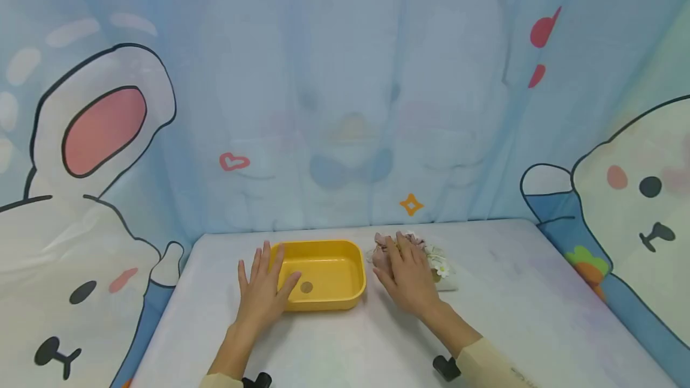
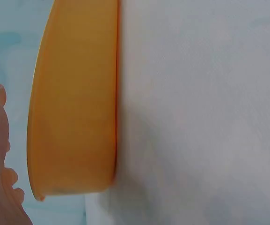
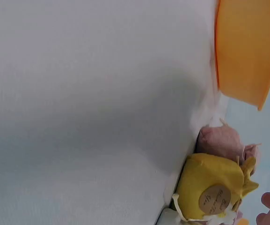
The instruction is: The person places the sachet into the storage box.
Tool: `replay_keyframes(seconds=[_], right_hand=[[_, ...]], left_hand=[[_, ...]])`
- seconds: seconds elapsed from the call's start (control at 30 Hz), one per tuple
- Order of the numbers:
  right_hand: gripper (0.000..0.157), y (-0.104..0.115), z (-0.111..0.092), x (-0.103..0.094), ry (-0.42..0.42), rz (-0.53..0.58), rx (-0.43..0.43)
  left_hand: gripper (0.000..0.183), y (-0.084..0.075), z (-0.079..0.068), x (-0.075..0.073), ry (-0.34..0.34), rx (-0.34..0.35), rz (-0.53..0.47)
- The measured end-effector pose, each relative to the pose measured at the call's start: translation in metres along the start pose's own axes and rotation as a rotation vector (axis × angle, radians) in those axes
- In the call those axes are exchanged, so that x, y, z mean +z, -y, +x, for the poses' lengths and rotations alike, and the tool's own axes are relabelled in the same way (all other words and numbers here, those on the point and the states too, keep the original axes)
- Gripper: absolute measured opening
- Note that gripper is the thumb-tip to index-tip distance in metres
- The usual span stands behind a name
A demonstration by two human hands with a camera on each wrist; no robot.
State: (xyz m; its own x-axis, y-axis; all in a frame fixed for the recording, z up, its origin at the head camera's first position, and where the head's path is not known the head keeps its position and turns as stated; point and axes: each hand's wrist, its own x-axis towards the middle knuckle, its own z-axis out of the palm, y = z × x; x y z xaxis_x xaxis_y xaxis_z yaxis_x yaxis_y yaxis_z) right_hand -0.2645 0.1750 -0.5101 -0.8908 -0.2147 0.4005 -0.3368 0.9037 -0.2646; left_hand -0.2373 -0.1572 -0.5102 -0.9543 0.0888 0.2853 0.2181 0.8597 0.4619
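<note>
A yellow rectangular basin (image 1: 329, 289) with a round mark on its floor stands on the table. My left hand (image 1: 261, 295) is at its left end, fingers spread and straight, with the fingertips by the rim; contact cannot be told. My right hand (image 1: 411, 277) is over a cluster of small cloth pouches, its fingers extended and hiding part of them. A pink pouch (image 1: 380, 258) shows left of that hand, and a pale pouch (image 1: 447, 283) with a white flower shows to its right. In the right wrist view, a mustard-yellow pouch (image 3: 214, 180) bears a round brown label.
The white-covered table (image 1: 512, 304) reaches back to a blue curtain (image 1: 345, 47) printed with cartoon animals. A gap of table separates the basin from the pouches. Black wrist mounts (image 1: 446, 368) sit under both forearms.
</note>
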Motion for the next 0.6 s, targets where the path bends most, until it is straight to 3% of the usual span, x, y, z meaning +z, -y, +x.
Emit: replay_keyframes(seconds=[0.13,0.4,0.6], right_hand=[[0.073,-0.005,0.001,0.0,0.0,-0.02,0.039],[0.074,-0.015,-0.003,0.001,0.003,-0.066,0.095],[0.075,-0.019,-0.001,-0.001,0.051,-0.073,0.099]], left_hand=[[0.079,0.009,-0.003,-0.001,-0.018,-0.029,-0.056],[0.081,0.025,-0.009,0.013,-0.008,-0.109,-0.198],[0.082,0.039,-0.013,0.021,-0.005,-0.178,-0.406]])
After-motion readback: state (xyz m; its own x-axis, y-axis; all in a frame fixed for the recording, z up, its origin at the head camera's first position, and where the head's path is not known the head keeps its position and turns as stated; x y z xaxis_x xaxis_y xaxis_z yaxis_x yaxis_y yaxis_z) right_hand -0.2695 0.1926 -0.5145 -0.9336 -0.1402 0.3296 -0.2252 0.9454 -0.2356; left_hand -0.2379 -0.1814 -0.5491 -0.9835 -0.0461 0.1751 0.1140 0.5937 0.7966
